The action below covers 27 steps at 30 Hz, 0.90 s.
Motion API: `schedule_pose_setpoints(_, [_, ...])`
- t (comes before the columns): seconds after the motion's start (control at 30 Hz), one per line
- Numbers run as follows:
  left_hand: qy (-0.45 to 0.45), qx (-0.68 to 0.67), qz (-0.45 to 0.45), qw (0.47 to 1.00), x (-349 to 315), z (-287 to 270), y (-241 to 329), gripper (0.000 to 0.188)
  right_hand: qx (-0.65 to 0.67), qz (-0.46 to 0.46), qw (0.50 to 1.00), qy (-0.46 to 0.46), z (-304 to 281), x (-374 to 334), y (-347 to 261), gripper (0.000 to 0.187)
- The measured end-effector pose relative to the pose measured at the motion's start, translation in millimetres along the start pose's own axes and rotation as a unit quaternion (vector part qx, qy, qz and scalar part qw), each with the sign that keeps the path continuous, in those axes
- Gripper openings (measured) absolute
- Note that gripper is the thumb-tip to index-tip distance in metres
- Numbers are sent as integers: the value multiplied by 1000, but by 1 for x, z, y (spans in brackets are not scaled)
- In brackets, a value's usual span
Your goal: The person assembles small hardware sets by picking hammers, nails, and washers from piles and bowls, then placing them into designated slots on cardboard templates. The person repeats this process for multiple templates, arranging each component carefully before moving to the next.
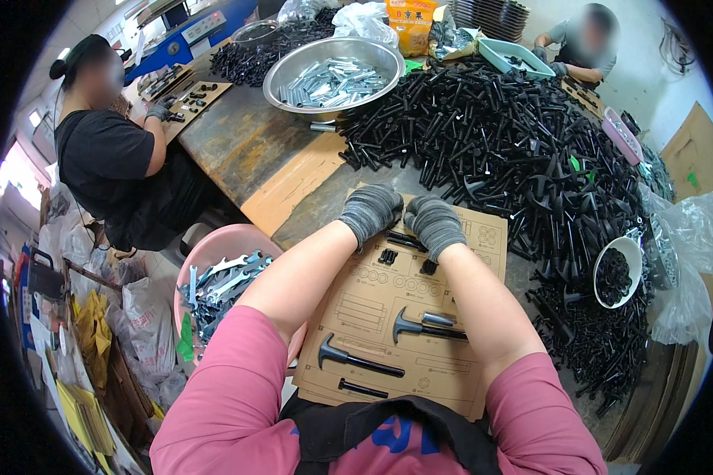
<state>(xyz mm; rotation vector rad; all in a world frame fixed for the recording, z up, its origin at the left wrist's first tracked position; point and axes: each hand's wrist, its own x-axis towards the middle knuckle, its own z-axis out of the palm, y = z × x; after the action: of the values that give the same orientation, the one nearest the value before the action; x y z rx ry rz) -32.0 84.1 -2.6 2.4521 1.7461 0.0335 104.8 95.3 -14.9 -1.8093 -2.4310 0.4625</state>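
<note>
My left hand (370, 214) and my right hand (436, 226), both in grey knit gloves, meet at the far end of a printed cardboard sheet (356, 309). Their fingers are curled in; whatever they grip is hidden. Just below them lie a black bolt-like rod (405, 239) and a cluster of small black pieces (387, 256). Another small black cluster (428, 267) sits by my right wrist. Nearer me on the sheet are two black hammer-shaped tools, one at left (358, 356) and one at right (428, 326). A silver tube (438, 319) lies beside the right one, and a black bolt (363, 389) near the front edge.
A large heap of black bolts (467, 119) covers the table beyond. A steel bowl (273, 99) holds silver tubes. At left, a pink basin (188, 257) contains wrenches. A white bowl (597, 277) of black parts stands right. Two co-workers sit across, left (107, 150) and far right (582, 47).
</note>
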Motion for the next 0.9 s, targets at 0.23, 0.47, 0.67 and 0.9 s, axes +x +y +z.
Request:
schedule_pose_setpoints(0.23, [-48, -13, -29, 998, 4, -4, 4, 20, 18, -12, 1000, -22, -8, -3, 2, 22])
schedule_pose_setpoints(0.47, [143, -141, -18, 979, -23, -14, -28, 18, 118, -103, 969, 192, -23, -65, 67, 19])
schedule_pose_setpoints(0.67, [194, -260, -100, 941, -125, -13, -35, 18, 144, -78, 954, 251, -29, -190, 106, 17])
schedule_pose_setpoints(0.9, [118, -317, -193, 921, -266, 22, -13, 27, 163, -49, 972, 161, -7, -261, 102, 28])
